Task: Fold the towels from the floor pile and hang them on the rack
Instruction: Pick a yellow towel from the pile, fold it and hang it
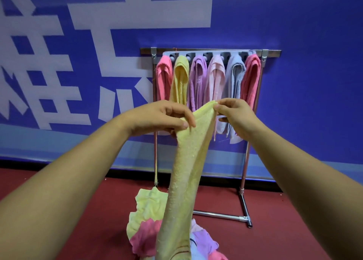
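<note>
Before the rack (253, 161), both hands pinch yellow towel (186, 171).

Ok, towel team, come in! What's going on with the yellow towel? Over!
Left hand, right hand pinch yellow towel at top edge. Tail hangs to floor pile. Six towels on rack. Nothing blocking.

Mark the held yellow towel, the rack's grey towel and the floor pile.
held yellow towel (186, 171), head view, middle of hanging length.
grey towel (233, 79), head view, upper fold.
floor pile (146, 238), head view, pink part.
</note>
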Motion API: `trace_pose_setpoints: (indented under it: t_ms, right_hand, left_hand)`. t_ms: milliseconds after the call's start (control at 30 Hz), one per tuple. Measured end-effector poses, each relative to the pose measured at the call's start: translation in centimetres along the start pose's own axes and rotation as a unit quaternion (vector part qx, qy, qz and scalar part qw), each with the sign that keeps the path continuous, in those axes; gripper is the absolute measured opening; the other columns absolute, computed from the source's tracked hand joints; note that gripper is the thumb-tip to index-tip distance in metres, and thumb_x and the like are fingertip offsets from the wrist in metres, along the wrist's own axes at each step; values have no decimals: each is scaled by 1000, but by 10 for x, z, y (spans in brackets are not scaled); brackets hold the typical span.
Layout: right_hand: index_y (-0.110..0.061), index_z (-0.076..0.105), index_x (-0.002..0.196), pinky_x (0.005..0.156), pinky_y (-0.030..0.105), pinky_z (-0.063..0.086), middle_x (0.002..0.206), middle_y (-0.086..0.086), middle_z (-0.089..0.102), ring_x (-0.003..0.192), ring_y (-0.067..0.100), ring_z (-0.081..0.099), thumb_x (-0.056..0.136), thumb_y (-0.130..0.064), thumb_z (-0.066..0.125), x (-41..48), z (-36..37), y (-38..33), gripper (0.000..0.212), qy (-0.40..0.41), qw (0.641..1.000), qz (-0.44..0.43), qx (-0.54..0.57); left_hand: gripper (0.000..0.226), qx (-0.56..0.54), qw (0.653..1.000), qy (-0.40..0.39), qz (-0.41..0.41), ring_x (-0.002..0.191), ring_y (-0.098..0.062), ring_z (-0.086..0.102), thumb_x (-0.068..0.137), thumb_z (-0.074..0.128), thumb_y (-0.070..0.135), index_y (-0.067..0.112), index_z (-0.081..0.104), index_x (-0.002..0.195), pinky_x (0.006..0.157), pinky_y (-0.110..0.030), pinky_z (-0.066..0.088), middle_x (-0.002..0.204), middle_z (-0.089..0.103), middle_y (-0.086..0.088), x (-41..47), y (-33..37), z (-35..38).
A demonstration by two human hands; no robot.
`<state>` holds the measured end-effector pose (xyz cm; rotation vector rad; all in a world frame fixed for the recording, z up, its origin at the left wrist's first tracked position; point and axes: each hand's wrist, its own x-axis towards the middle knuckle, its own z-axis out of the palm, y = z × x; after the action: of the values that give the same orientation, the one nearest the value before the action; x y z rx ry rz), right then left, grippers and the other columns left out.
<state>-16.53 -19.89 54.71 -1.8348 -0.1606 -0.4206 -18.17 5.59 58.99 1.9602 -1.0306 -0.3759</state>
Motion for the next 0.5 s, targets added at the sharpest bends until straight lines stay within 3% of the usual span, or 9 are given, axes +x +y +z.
trace_pose_setpoints:
  t_ms: [100, 167, 267, 333, 433, 500]
  right_hand:
    - [-7, 72, 96, 79, 29, 51, 94, 16, 70, 85, 17, 65, 99, -12, 61, -2, 1, 0, 12, 2, 1000, 2, -8]
    - [-3, 72, 99, 77, 37, 47, 92, 19, 69, 83, 22, 63, 98, -14, 62, -3, 0, 1, 14, 13, 1000, 5, -19]
    - [-8, 73, 93, 72, 41, 40, 90, 22, 66, 79, 31, 57, 98, -14, 63, -4, 0, 4, 13, 17, 999, 18, -24]
    - [-12, 75, 88, 72, 43, 38, 88, 20, 65, 75, 33, 56, 96, -14, 64, -5, 1, 4, 13, 4, 999, 35, -9]
    - [-8, 74, 92, 68, 40, 42, 77, 7, 66, 71, 23, 57, 96, -12, 65, -6, 6, 3, 11, -51, 996, 60, 28]
    - [-10, 74, 91, 66, 30, 46, 76, 5, 65, 68, 14, 56, 95, -11, 66, -8, 11, -2, 9, -77, 993, 66, 54]
  left_hand:
    - [28, 26, 999, -32, 0, 98, -11, 67, 92, 64, -1, 10, 66, 118, 88, -25, 53, 102, 71, 0, -1, 4, 1]
    - [35, 96, 995, -14, -2, 105, -11, 69, 93, 63, -3, 11, 63, 125, 93, -26, 53, 111, 73, 0, -1, 5, 4]
    - [23, 241, 969, 56, 12, 91, -2, 69, 96, 61, 9, 20, 72, 112, 87, -27, 56, 97, 74, 8, 0, 5, 5]
    - [18, 264, 960, 72, 51, 100, -4, 61, 94, 65, 14, 27, 75, 104, 94, -34, 52, 104, 65, 11, -1, 3, 4]
    - [15, 243, 962, 29, 118, 129, -1, 41, 91, 69, 18, 30, 75, 97, 109, -28, 38, 132, 48, 15, -1, 7, 9]
    - [16, 224, 967, -33, 117, 133, -2, 43, 93, 67, 13, 27, 74, 96, 110, -24, 35, 137, 53, 16, 1, 11, 13]
